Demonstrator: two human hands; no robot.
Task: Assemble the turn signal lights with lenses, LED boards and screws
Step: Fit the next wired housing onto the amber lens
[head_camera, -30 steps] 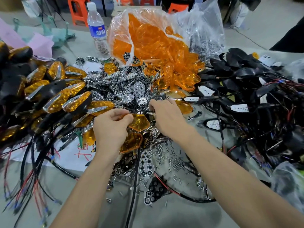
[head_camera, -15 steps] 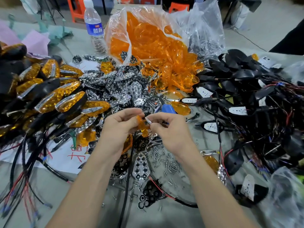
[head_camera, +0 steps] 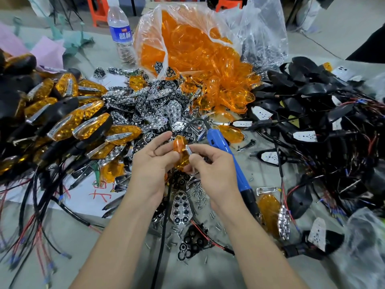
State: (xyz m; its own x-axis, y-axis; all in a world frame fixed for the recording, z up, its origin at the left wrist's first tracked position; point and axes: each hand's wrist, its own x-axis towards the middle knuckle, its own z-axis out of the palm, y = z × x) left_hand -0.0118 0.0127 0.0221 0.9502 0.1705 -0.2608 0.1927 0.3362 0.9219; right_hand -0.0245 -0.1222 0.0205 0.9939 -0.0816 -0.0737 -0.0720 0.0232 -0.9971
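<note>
Midway, a chrome trim strip (head_camera: 189, 150) meets an amber lens (head_camera: 179, 150) above the parts heap.

The left hand (head_camera: 154, 163) curls its fingers round the lens and holds it in the air just over the loose screws (head_camera: 198, 196), while the right hand (head_camera: 210, 166) pinches the strip against the lens edge. Judging by the heap of finished turn signals (head_camera: 68, 119) at left, many units are done. The bag of lenses (head_camera: 198, 57), the reflector pile (head_camera: 158, 107) and the black housings with LED boards (head_camera: 308, 113) suggest far more remain, and this unit looks barely begun. Room is tight: the blue electric screwdriver (head_camera: 227, 155) lies just beside the right wrist, and bare table (head_camera: 187, 276) shows only nearest the person.
</note>
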